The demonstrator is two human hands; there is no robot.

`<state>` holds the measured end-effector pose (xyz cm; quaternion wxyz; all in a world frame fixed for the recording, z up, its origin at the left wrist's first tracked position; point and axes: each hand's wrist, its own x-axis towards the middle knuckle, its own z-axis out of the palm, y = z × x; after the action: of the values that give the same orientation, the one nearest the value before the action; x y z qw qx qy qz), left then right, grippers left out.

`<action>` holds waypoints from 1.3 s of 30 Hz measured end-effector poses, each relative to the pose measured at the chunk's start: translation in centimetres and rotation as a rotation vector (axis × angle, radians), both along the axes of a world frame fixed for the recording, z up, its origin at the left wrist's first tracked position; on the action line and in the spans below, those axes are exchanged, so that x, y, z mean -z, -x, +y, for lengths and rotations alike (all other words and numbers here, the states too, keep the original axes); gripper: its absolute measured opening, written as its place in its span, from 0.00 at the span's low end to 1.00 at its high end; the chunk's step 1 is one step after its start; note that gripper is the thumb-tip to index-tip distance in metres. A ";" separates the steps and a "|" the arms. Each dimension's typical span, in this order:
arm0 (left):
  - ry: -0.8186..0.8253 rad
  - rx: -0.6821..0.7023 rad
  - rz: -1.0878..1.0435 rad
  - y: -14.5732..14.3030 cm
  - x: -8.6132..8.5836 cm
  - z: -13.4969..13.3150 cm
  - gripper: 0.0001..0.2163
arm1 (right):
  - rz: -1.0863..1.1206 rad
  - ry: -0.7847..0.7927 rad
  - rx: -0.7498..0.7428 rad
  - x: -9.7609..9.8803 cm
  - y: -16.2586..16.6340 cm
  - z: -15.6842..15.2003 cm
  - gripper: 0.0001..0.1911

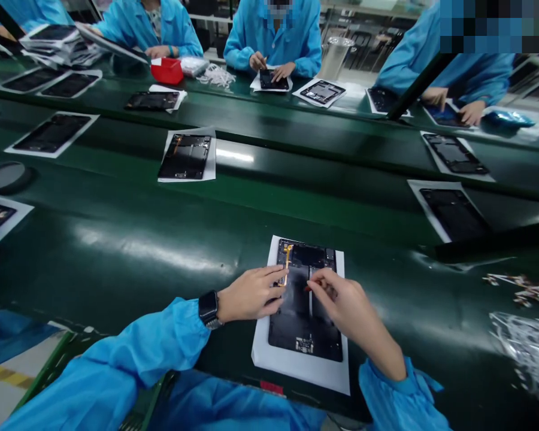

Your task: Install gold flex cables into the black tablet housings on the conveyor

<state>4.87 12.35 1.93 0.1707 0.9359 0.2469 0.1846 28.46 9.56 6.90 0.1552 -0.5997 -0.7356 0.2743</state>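
Observation:
A black tablet body (305,320) lies open-side up on a white sheet (296,371) at the near edge of the green bench. An orange flex strip (287,254) runs down its upper left part. My left hand (251,293) rests flat on the tablet's left side, fingertips on the lower end of the strip; a dark watch (209,308) is on that wrist. My right hand (341,299) hovers over the tablet's middle with thumb and forefinger pinched on something small and thin; what it is I cannot make out.
Several more tablet bodies on white sheets lie across the green belt, among them one (186,157) ahead and one (453,212) to the right. Other people in blue coats work at the far side. A red tray (167,70) stands at the back; loose scraps (521,290) lie at right.

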 end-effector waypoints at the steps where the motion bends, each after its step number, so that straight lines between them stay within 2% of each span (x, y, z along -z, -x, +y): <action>1: 0.037 -0.009 -0.060 0.2 0.1 0.2 0.13 | 0.016 0.001 0.000 0.4 0.4 -0.4 0.06; 4: 0.117 -0.083 -0.195 0.8 0.3 0.9 0.20 | -0.007 -0.013 -0.029 1.1 1.8 -0.9 0.06; 6: 0.135 -0.118 -0.203 1.1 0.4 1.2 0.23 | -0.072 -0.027 -0.069 1.4 2.8 -0.9 0.06; 12: 0.148 -0.098 -0.151 1.4 0.6 1.2 0.24 | -0.235 -0.099 -0.166 1.7 5.1 -0.6 0.08; 16: 0.132 -0.092 -0.151 1.3 1.0 1.2 0.23 | -0.306 -0.146 -0.178 1.7 5.6 -0.8 0.09; 22: 0.124 -0.093 -0.148 1.3 1.4 1.3 0.22 | -0.180 -0.112 -0.147 1.9 4.9 -1.4 0.10; 29: 0.128 -0.094 -0.141 1.3 1.6 1.3 0.21 | -0.245 -0.145 -0.180 1.8 5.5 -1.2 0.11; 33: 0.136 -0.091 -0.150 1.4 1.8 1.3 0.22 | -0.129 -0.115 -0.127 2.0 4.6 -1.5 0.10; 39: 0.151 -0.093 -0.130 1.4 1.5 1.3 0.23 | -0.032 -0.191 -0.100 2.8 4.4 -2.2 0.08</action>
<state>3.44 13.69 0.48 0.2477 0.8939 0.2918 0.2335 24.08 7.36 4.13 0.1860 -0.5491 -0.7897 0.2008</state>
